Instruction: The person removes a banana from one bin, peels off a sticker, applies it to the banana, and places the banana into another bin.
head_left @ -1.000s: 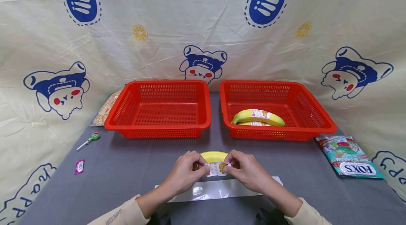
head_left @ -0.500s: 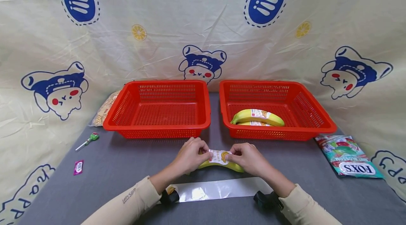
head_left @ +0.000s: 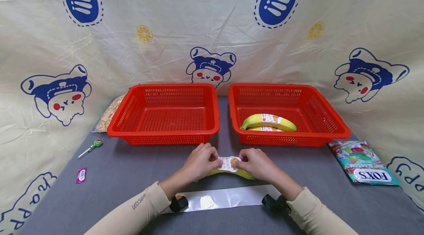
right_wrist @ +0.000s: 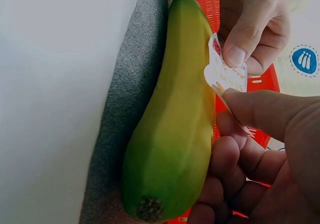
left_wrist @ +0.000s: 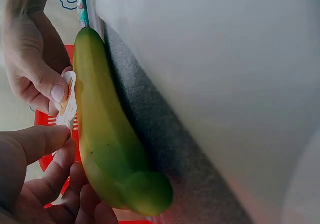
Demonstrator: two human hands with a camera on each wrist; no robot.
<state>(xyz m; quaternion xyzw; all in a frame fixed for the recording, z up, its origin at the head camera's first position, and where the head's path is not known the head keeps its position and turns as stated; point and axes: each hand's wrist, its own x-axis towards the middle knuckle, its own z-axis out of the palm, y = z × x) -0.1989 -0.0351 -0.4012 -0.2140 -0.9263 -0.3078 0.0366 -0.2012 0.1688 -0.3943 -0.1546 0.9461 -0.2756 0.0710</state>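
Observation:
A yellow-green banana lies crosswise on the grey table in the head view, its far side partly hidden by the hands. Against its upper face sits a white label printed with bananas. My left hand pinches the label's left end between thumb and forefinger, and my right hand pinches the right end. In the left wrist view the label stands on edge along the banana. From the right wrist, its near end curls off the skin of the banana.
Behind the hands stand two red baskets, a left one and a right one holding labelled bananas. A glossy white strip lies nearer me. A lollipop and small pink packet lie left, a Fox's bag right.
Both hands have moved forward, carrying the label from in front of the banana onto it. Over the last half second they have barely moved.

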